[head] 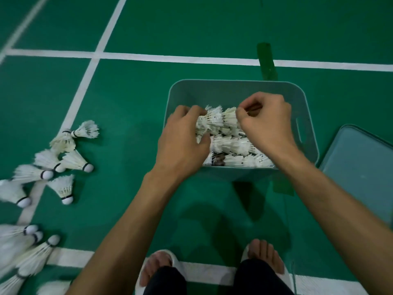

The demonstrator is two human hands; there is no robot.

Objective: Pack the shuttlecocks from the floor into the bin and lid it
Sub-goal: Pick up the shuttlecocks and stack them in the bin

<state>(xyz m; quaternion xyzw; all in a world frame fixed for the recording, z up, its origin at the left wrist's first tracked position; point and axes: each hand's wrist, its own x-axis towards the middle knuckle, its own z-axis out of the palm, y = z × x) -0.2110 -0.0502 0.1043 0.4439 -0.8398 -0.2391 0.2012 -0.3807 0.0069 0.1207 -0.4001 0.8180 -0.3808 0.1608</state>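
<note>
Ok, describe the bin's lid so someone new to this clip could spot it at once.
On the green court floor stands a teal plastic bin part-filled with shuttlecocks. Just to its right lies the lid. Same teal colour, but it is a shallow, rounded-corner panel with nothing on it.

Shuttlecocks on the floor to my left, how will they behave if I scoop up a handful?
Likely very light: the shuttlecocks are mostly thin feather skirt on a small rounded tip. Nudged, each cone would probably curl around its tip, not roll straight. The feathers look frayed and crushable, so grip gently.
</note>
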